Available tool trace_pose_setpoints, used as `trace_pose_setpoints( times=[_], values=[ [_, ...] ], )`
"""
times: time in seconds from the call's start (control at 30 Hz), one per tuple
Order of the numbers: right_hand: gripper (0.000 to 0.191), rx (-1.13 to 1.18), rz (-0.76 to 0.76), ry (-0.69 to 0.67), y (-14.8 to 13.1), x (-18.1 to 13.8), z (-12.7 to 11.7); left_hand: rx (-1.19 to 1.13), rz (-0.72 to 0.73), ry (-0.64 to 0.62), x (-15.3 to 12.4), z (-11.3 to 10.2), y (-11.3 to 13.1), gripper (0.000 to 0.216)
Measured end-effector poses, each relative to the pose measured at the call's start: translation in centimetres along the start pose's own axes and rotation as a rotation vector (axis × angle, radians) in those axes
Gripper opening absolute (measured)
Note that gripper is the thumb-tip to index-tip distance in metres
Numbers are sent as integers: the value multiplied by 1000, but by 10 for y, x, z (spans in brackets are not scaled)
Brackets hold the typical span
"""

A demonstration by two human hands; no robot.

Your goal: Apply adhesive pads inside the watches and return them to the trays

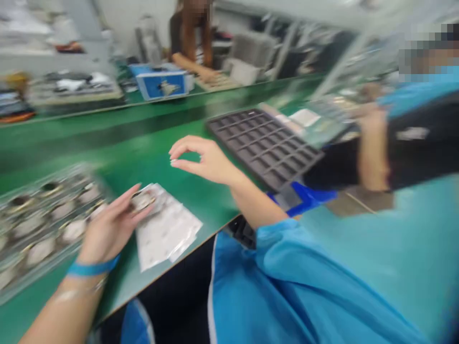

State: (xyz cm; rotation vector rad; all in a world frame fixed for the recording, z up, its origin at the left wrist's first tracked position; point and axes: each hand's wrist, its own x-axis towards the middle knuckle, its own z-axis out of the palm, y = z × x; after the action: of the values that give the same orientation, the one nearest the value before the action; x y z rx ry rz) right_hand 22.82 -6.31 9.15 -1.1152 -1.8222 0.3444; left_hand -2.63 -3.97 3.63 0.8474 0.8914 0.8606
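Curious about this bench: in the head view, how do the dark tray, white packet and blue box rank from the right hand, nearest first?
Right hand:
1. Dark tray, just beside it.
2. White packet, down left.
3. Blue box, far ahead.

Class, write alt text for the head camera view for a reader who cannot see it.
At a green workbench, the left hand holds a small blurred metal part above a white packet, while the right hand hovers, fingers pinched, beside a dark compartmented tray. A tray of round parts lies left; a co-worker's arm reaches in right.
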Motion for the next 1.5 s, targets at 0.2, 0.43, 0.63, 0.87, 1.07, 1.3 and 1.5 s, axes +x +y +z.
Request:
trace_pose_setpoints(
  times=[0.2,0.43,0.63,0.87,1.07,1.3,1.5],
  values=[
    [9,34,-144,-104,9,17,83,-177,86,33,21,-12,-6,34],
    [8,-70,-182,-71,32,-7,118,-167,49,-67,24,-23,-11,41],
    [9,-112,-163,-64,34,-7,124,-138,21,-95,27,-23,-16,43],
    [11,-151,-191,-100,37,-10,127,-99,45,-98,29,-23,-19,44],
    [11,-141,-147,-122,35,-7,123,-46,64,-157,29,-24,-19,45],
    [9,-23,-117,-79,33,0,111,-58,129,-204,28,-24,-15,42],
    [14,-197,-158,-248,29,2,122,-6,101,-57,20,-18,-14,36]
  ],
)
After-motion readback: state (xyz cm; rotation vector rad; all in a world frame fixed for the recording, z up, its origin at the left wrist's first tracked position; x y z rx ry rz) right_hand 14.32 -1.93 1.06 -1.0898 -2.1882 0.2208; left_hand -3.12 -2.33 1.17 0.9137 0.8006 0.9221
